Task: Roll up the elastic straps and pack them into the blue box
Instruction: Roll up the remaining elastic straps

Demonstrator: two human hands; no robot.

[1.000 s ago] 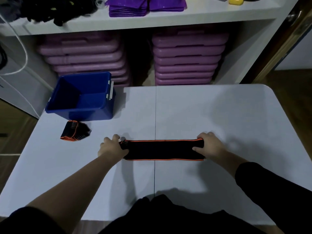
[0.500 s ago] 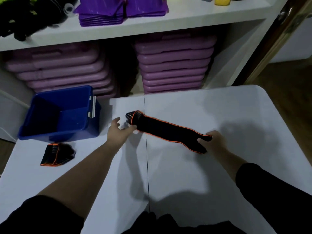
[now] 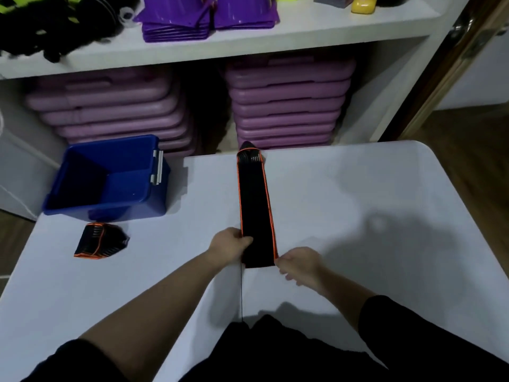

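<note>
A black elastic strap with orange edges (image 3: 254, 205) lies flat on the white table (image 3: 358, 216), running straight away from me to the far edge. My left hand (image 3: 230, 244) pinches its near left corner. My right hand (image 3: 298, 264) holds the near right corner. A second strap (image 3: 100, 240), loosely bunched, lies at the left just in front of the blue box (image 3: 107, 179). The box stands open at the table's far left and nothing shows inside it.
Behind the table is a white shelf unit with two stacks of purple cases (image 3: 286, 103) below and purple folders (image 3: 176, 20) plus black items (image 3: 55, 26) on top. A wooden door frame (image 3: 446, 67) stands at the right.
The strap was stretched sideways between my hands, then swung around; now it lies lengthwise away from me. My left hand came back from the far end to the near end beside my right.
</note>
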